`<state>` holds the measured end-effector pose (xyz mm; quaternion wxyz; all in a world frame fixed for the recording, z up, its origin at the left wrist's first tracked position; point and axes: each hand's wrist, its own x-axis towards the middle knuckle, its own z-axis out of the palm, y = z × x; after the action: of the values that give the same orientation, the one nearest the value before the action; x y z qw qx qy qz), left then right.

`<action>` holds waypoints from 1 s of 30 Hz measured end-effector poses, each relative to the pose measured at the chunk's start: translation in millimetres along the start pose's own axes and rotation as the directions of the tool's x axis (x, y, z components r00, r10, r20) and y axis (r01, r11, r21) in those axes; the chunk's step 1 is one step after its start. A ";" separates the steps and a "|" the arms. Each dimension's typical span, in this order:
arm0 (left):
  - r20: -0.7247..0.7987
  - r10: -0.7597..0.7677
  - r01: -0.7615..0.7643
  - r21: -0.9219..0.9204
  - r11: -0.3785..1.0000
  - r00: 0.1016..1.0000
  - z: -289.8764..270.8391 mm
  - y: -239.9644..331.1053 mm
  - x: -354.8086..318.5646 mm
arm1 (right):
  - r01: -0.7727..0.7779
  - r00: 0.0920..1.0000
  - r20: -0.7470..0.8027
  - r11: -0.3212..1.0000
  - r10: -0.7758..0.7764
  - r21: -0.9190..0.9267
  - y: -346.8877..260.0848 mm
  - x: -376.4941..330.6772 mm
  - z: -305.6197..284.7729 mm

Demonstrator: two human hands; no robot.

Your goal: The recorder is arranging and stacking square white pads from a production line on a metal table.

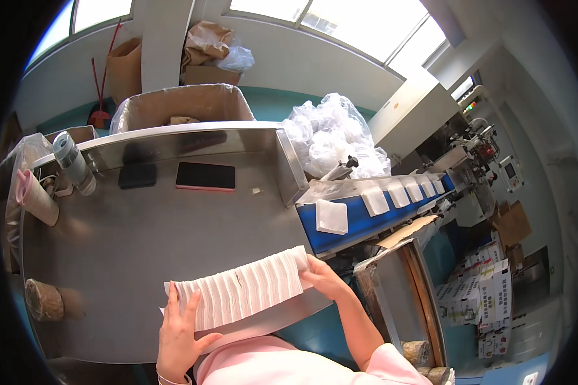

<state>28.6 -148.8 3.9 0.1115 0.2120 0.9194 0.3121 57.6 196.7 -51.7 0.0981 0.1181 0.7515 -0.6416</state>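
Note:
A long row of folded white tissues [244, 289], standing on edge and pressed together, lies across the near side of the steel table [122, 256]. My left hand [181, 333] holds its left end, two fingers laid over the top and the thumb spread on the near side. At the other end, my right hand [324, 279] grips the last folds, its fingertips partly hidden behind them. Just beyond my right hand, a square white stack [331, 217] lies at the near end of a blue conveyor belt [359, 221].
More white stacks [375, 201] line the belt. On the table are a phone [205, 176], a dark flat case [137, 176], a clear bottle [74, 163], a pink-topped cup [38, 199] and a brown roll [43, 299]. Plastic bags [334, 135] and a carton [186, 106] stand behind.

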 end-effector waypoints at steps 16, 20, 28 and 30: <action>0.046 0.040 -0.038 -0.030 0.999 0.998 3.7 6.5 3.4 | -0.102 0.994 -0.030 0.983 0.108 0.153 -9.7 -2.9 9.8; 0.063 0.054 -0.051 -0.051 0.997 0.997 7.9 5.3 7.5 | 0.017 0.993 -0.116 0.978 0.007 0.206 14.9 -0.7 -11.4; 0.005 0.146 -0.146 -0.054 0.988 0.989 14.7 4.6 4.7 | 0.054 0.998 -0.046 0.993 -0.049 0.108 -10.5 -6.5 6.7; 0.016 0.154 -0.152 -0.060 0.986 0.988 16.2 7.8 6.4 | -0.067 0.998 -0.011 0.993 0.068 0.102 -11.2 -5.7 3.2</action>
<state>30.9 -131.8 -4.4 0.1029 0.2818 0.8896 0.3444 59.7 191.6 -40.0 0.1082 0.1528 0.7141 -0.6746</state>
